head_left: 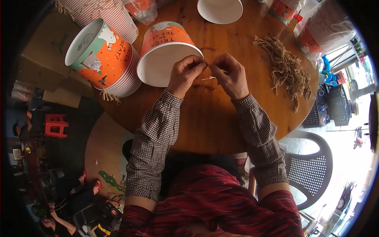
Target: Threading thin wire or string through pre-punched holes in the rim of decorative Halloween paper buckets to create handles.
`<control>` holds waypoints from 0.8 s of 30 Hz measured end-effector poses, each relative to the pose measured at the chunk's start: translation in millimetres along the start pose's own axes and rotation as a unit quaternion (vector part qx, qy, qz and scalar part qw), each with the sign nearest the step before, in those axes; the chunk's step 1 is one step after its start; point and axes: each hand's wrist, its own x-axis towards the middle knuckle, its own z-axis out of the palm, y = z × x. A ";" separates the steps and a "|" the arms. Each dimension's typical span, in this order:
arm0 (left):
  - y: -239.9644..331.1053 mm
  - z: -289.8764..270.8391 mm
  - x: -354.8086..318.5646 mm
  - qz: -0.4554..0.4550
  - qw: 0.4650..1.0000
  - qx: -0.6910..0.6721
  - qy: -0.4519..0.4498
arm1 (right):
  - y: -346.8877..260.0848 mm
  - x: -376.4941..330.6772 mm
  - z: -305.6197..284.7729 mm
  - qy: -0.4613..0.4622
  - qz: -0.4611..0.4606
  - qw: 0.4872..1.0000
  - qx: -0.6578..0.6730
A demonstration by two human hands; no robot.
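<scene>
My left hand (185, 74) and my right hand (230, 76) meet above the table, thumbs and fingers pinched together. Between the fingertips runs a short, thin brown strand that looks like twine (209, 65), mostly covered by the fingers. Just below it shows a small pale end (208, 78). Beside my left hand an orange paper bucket (167, 35) with a white inside lies tipped, its mouth facing me. A tangled heap of brown twine pieces (285, 65) lies to the right of my right hand.
Left of the tipped bucket leans a stack of matching buckets (104, 55), with another stack (106, 15) behind it. A white bucket (220, 10) stands at the far edge. Plastic-wrapped buckets (321, 33) sit at far right. A grey chair (310, 170) stands beside the round wooden table (205, 130).
</scene>
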 end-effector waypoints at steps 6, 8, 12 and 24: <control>-0.4 -1.4 -1.3 -0.003 0.999 0.025 -0.038 | -3.4 -1.9 2.1 -0.041 0.023 0.997 0.061; -0.2 -0.9 -1.6 -0.002 0.999 0.014 -0.037 | -3.2 -1.9 3.5 -0.029 0.045 0.997 0.061; 4.7 0.6 -1.1 -0.026 0.996 -0.074 -0.047 | 3.3 -0.7 2.5 -0.015 0.048 0.998 0.046; 1.8 -1.2 -0.5 -0.033 0.995 -0.085 -0.027 | -1.4 -1.6 2.4 -0.053 0.002 0.998 0.022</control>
